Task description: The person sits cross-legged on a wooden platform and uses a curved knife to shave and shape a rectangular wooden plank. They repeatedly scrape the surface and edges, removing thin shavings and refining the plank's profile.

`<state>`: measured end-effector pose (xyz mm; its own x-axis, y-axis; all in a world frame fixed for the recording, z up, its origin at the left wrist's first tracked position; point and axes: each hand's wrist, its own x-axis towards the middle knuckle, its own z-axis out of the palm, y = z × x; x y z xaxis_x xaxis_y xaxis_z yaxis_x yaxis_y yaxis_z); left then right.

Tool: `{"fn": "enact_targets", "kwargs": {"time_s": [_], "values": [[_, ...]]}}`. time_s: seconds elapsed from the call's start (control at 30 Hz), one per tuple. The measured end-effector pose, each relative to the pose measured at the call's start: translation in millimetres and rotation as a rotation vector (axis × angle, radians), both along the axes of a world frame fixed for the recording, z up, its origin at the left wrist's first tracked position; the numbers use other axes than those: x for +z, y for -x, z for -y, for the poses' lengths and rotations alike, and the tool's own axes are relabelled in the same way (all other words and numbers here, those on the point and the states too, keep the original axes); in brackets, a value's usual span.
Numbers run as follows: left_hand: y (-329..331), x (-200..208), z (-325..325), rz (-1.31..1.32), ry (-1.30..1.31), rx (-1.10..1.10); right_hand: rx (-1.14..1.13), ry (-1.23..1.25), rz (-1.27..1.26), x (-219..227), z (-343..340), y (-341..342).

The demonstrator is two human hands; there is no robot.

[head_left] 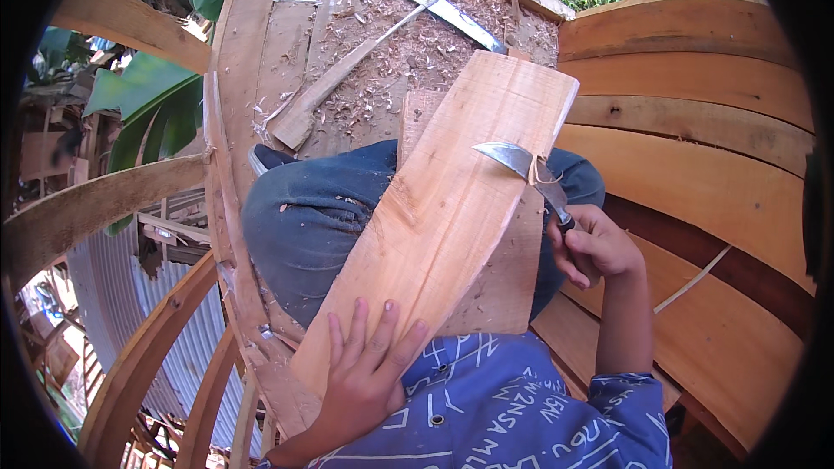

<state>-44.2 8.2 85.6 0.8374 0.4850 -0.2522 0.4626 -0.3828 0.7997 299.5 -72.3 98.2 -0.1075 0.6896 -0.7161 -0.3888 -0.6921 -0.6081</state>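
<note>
A pale wooden board (452, 182) slants across my lap, from my belly up to the far middle. My left hand (369, 360) lies on its near end with the fingers spread flat. In my right hand (595, 247), closed round the dark handle, is a knife with a curved blade (512, 159). The blade meets the board's right edge, and a thin curled wood shaving (545, 175) hangs there beside it. Beneath the board, a second piece of wood (499, 300) rests across my lap, partly hidden.
Ahead on the plank floor lie a long machete blade (439, 10), a tapered wooden stick (334, 85) and many wood shavings (369, 117). A plank wall (686, 152) rises on the right. Wooden rails (113, 195) edge the left, with corrugated metal sheeting (187, 321) beyond.
</note>
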Motion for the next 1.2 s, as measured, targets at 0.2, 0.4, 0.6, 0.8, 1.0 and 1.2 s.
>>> {"fn": "enact_targets", "kwargs": {"time_s": [0.2,0.4,0.6,0.8,1.0,1.2], "values": [[0.6,-0.5,-0.8,-0.005,0.011,-0.008,-0.201,0.099,0.523,6.6,-4.0,32.5],[0.1,1.6,-1.3,-0.002,0.024,-0.001,-0.086,0.056,0.754,23.0,-0.8,30.0],[0.8,4.2,-1.6,-0.005,0.027,-0.014,-0.195,0.154,0.158,17.4,8.7,38.2],[1.1,6.1,-5.6,-0.003,0.033,-0.025,-0.22,0.07,0.226,11.7,13.0,40.2],[-2.2,28.0,-24.9,-0.018,0.239,0.098,-0.215,-0.004,0.149,3.3,18.2,49.4],[14.7,24.9,-29.6,0.076,0.342,0.318,-0.086,-0.216,0.731,-27.2,5.1,61.9]]}}
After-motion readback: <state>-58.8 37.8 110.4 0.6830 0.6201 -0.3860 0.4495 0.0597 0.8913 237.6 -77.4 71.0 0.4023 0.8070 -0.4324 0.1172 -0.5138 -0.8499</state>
